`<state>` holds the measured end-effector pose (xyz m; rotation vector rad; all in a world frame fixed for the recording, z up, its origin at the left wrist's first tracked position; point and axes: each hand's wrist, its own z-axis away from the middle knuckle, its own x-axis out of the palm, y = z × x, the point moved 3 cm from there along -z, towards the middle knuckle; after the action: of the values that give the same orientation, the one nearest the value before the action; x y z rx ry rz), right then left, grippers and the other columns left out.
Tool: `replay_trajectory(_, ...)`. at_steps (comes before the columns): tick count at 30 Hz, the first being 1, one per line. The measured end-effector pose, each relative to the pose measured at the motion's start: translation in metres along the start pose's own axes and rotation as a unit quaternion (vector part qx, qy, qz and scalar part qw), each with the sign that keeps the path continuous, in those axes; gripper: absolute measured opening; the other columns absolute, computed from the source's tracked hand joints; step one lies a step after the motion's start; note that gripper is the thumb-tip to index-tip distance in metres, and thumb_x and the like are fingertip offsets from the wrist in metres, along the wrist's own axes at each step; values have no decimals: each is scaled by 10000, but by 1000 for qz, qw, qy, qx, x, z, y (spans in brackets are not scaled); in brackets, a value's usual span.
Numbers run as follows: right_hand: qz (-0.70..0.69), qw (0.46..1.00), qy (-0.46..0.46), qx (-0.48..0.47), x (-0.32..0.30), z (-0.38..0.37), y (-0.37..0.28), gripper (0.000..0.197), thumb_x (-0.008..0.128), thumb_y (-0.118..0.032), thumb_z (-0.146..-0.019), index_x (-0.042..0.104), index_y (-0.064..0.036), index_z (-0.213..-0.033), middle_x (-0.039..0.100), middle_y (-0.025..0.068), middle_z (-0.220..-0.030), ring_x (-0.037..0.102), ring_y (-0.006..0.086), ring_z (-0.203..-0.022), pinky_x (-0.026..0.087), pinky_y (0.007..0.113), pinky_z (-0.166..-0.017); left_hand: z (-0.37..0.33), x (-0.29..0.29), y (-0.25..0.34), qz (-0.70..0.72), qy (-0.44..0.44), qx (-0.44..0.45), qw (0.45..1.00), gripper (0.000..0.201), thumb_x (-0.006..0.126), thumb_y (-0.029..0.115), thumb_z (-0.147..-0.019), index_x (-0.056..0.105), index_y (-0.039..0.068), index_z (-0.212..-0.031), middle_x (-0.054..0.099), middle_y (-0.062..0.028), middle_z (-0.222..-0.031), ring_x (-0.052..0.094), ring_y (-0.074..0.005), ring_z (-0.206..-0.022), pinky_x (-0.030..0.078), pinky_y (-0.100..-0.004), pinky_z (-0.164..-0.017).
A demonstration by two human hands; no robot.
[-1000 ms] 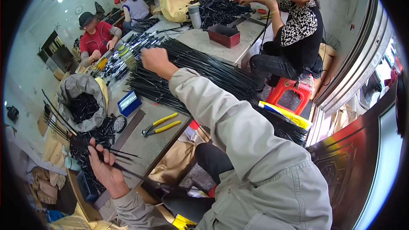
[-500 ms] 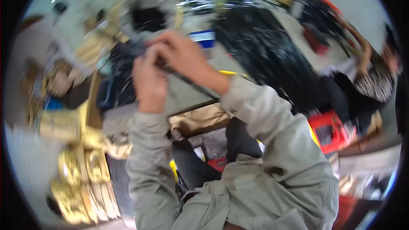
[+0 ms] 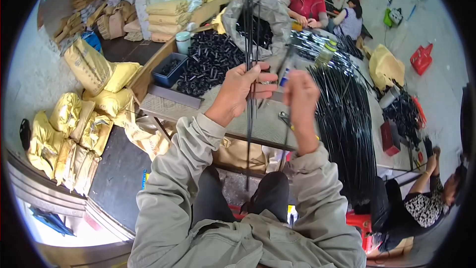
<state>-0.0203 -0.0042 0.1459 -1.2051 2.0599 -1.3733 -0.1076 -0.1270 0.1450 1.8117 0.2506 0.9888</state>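
Note:
Several thin black rods (image 3: 249, 139) stand upright in my left hand (image 3: 240, 89), between the thumb and the half-stretched fingers. Dark thicker ends show at their tops. To its right my right hand (image 3: 303, 99) is raised and smeared by motion; its fingers look curled round another thin black rod (image 3: 284, 151). Beyond the left hand, short black tubular pieces (image 3: 210, 62) lie heaped on the table (image 3: 233, 124). A large bundle of long black rods (image 3: 344, 129) lies right of my right hand.
Behind the heap stands an open grey sack (image 3: 230, 20) of black parts. A blue bin (image 3: 170, 77) and a lidded jar (image 3: 183, 43) are at the left. Yellow sacks (image 3: 67, 114) are stacked left. Co-workers sit at the far side and at the right (image 3: 431, 198).
My hands have come apart; earlier they were together farther left. The left now holds rods upright, and the right has moved to the right. The whole view has turned.

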Motion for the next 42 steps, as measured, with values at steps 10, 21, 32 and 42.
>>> replay_trajectory(10,71,996,-52,27,16,-2,-4,251,516,-250,-897,556,-65,-732,460,-42,-522,363,29,-388,256,179,-364,-19,10,-18,76,56,65,993,258,521,190,-898,556,-32,-1025,630,-125,-977,619,-182,-831,513,-292,-719)
replay_trajectory(21,34,999,31,-15,-35,-29,-11,240,499,-256,-901,517,-77,-741,456,-24,-527,379,54,-391,272,188,-362,2,3,0,-17,-15,-29,999,297,493,240,-908,561,-32,-1004,630,-102,-801,529,-116,-562,404,-226,-475)
replay_trajectory(32,31,997,46,-49,-61,-45,-31,256,440,-249,-935,521,-11,-884,408,-26,-501,334,39,-361,225,181,-330,-18,-28,22,-59,28,-87,994,326,466,279,-917,565,-26,-974,579,-69,-648,383,-66,-435,287,-204,-393)
replay_trajectory(42,27,999,-17,31,0,-10,-30,199,564,-229,-860,555,-36,-813,461,-34,-539,379,30,-386,275,182,-354,-2,23,19,-29,18,59,998,400,442,303,-932,506,-38,-1130,611,-114,-1026,580,-139,-849,460,-257,-745)
